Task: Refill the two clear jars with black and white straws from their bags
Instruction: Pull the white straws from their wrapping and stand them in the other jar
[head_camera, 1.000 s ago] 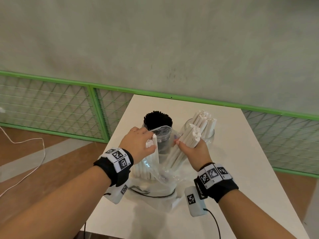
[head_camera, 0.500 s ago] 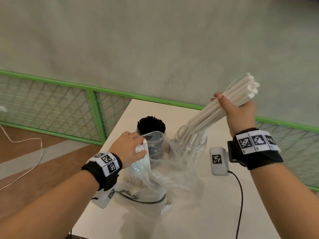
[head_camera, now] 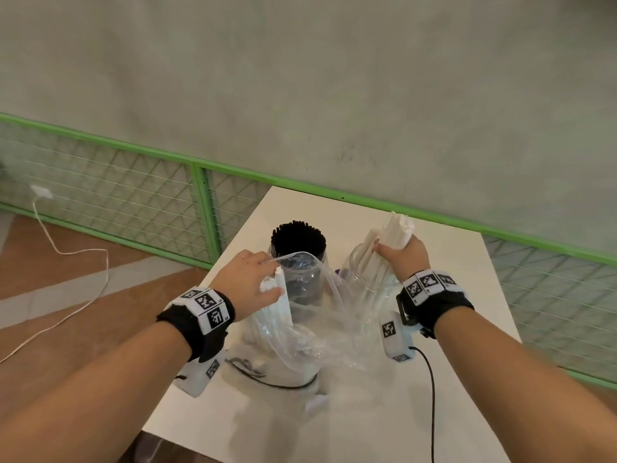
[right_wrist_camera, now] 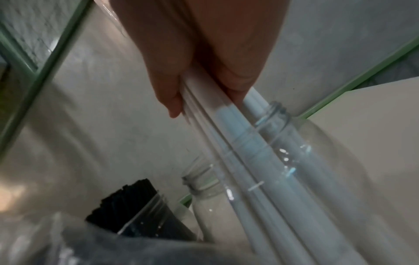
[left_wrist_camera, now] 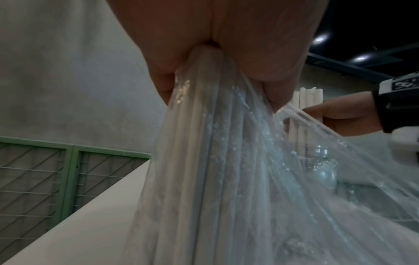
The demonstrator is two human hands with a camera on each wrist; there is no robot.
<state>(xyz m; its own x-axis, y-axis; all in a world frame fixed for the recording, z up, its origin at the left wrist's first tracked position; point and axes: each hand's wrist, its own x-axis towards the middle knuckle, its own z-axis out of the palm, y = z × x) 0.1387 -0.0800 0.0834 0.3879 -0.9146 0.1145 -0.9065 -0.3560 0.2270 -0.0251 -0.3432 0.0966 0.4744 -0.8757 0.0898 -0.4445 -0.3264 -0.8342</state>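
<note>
Two clear jars stand side by side on the white table. The left jar is packed with black straws. My right hand grips a bunch of white straws whose lower ends are inside the right jar; in the right wrist view the white straws run down through the jar's mouth. My left hand holds the top of the clear bag together with the white straws left in it, and the bag hangs from that hand.
A green mesh fence runs behind the table along a grey wall. A white cable lies on the brown floor at left. A black cable trails from my right wrist over the table. A flat bag with a black outline lies under the clear bag.
My right hand pulled the bunch of white straws out of the bag, lifted it high to the right, then lowered its ends into the right jar. My left hand kept hold of the bag.
</note>
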